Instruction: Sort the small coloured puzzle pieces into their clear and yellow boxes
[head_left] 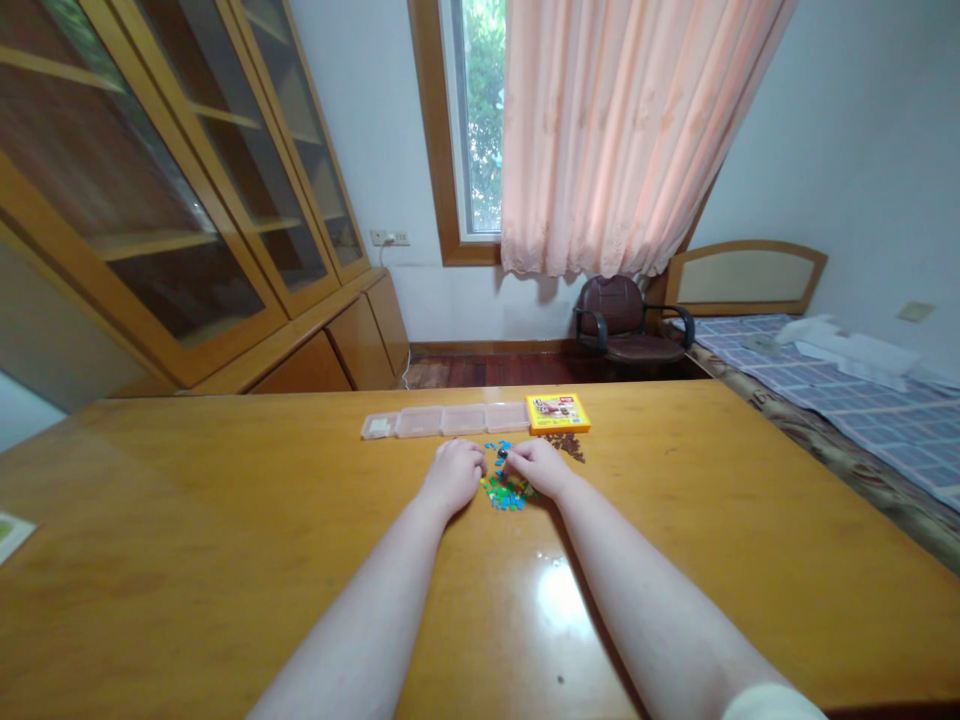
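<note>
A pile of small plastic pieces (508, 494) in blue, green, white and yellow lies on the table between my hands. My left hand (455, 474) rests at the pile's left edge, its fingers curled together and their tips partly hidden; whether anything is in them I cannot make out. From the right, my right hand (540, 468) reaches over the pile with thumb and forefinger pinched at a small dark piece (503, 454). Several loose blue pieces (496, 446) lie just beyond the fingertips. Behind my right hand is a heap of brown pieces (568, 446).
A row of shallow clear plastic trays (463, 420) stands beyond my hands, the leftmost holding something whitish. At its right end lies a yellow box (559, 414) with a printed picture. The wooden table (225, 560) stretches to both sides. An office chair (619, 320) stands behind it.
</note>
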